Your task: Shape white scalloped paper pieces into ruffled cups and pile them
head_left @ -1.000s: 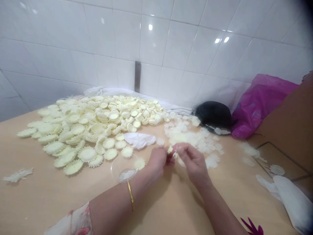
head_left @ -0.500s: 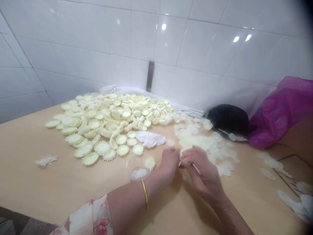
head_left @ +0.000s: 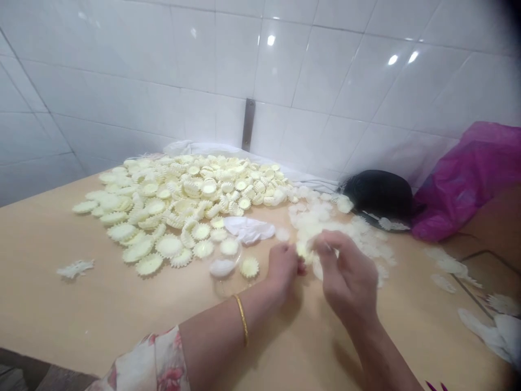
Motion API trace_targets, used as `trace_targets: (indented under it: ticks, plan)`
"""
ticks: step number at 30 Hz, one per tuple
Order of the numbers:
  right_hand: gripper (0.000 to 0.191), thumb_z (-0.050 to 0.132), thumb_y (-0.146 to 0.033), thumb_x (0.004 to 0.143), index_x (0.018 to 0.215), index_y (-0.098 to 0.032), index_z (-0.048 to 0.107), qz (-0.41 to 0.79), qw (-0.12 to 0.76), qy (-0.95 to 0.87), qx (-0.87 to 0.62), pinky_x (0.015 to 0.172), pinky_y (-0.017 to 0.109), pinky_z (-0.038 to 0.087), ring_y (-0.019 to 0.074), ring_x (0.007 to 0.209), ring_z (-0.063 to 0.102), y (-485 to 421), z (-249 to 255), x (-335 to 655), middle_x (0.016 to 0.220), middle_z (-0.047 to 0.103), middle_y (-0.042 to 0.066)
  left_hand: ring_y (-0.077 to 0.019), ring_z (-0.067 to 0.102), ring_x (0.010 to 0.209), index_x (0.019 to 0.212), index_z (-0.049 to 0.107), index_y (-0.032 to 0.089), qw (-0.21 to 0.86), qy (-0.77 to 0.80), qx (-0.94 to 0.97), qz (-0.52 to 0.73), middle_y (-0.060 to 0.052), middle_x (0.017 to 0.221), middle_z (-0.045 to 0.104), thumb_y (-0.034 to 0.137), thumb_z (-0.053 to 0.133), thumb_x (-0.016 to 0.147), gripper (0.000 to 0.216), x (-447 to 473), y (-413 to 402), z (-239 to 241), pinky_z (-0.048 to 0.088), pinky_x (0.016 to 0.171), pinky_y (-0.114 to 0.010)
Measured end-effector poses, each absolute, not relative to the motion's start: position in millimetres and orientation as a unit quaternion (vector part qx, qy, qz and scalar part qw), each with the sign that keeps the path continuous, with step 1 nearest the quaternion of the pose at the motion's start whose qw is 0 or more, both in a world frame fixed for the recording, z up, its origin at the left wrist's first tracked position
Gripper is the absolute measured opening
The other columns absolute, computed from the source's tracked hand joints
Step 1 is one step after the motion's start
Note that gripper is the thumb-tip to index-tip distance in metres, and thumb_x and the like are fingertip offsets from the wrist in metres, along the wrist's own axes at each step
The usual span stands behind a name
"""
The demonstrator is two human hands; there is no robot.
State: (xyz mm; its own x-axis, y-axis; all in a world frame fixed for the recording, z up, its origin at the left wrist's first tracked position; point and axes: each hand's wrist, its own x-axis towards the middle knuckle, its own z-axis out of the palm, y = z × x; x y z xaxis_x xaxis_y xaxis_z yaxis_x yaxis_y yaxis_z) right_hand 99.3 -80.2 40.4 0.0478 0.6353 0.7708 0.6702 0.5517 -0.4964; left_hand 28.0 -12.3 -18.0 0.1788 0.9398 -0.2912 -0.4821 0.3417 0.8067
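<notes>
Working close together at the fingertips, the left hand [head_left: 283, 269] and right hand [head_left: 350, 274] meet over a small cream piece [head_left: 303, 250], just in front of a loose drift of white frilled pieces [head_left: 329, 231]. The fingers hide whether either grip is clamped on it or only closed around it. The piece looks small and light, so a slack pinch could let it fall into that drift, where its pale colour would make it hard to pick out. A careless sweep of the left wrist could also knock the clear plastic dish [head_left: 226, 282] beside it, or the scalloped cream discs [head_left: 195, 201] heaped on the surface [head_left: 61, 320]. A crumpled white cloth [head_left: 248, 229] lies near the heap's edge. Further right sit a black rounded bundle [head_left: 378, 195] and a magenta plastic bag [head_left: 464, 184] — neither stands in the hands' way.
</notes>
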Motion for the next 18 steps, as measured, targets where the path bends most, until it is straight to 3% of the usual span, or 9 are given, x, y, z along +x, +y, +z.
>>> trace_targets:
  ticks: [3,8,13,18]
  plan:
    - [0.027,0.045,-0.032,0.082,0.101,-0.020,0.060,0.041,0.518,-0.582,-0.625,0.053,0.026,0.041,0.0143,0.053,0.050,-57.0,28.6,126.1,0.056,0.052,-0.002,-0.0087,0.046,0.043,0.061,0.047,0.015,0.675,0.439,0.342,0.484,0.001,0.050,0.049,0.021,0.048,0.074,0.015,26.9,-10.7,-18.0,0.040,0.048,-0.023]
    - [0.026,0.048,-0.038,0.076,0.080,-0.017,0.064,0.117,0.458,-0.549,-0.690,0.061,0.029,0.041,0.0171,0.063,0.055,-37.2,8.7,166.2,0.066,0.059,0.002,-0.0098,0.049,0.046,0.061,0.049,0.015,0.648,0.443,0.389,0.481,0.001,0.050,0.050,0.024,0.051,0.073,0.015,16.2,-2.5,-17.6,0.042,0.051,-0.024]
    - [0.032,0.049,-0.032,0.071,0.101,-0.018,0.053,0.170,0.508,-0.493,-0.686,0.059,0.028,0.042,0.0164,0.056,0.056,-32.2,3.9,172.7,0.050,0.050,-0.006,-0.0100,0.050,0.047,0.060,0.050,0.014,0.673,0.435,0.387,0.455,-0.001,0.051,0.052,0.023,0.054,0.071,0.014,17.8,-11.0,-11.9,0.040,0.050,-0.023]
    - [0.012,0.047,-0.025,0.067,0.077,-0.020,0.052,0.178,0.507,-0.504,-0.676,0.056,0.028,0.041,0.0164,0.056,0.057,-31.4,2.8,173.5,0.058,0.056,-0.002,-0.0092,0.049,0.046,0.063,0.052,0.013,0.695,0.421,0.375,0.446,-0.002,0.053,0.053,0.022,0.055,0.071,0.012,20.1,-15.8,-11.4,0.040,0.051,-0.023]
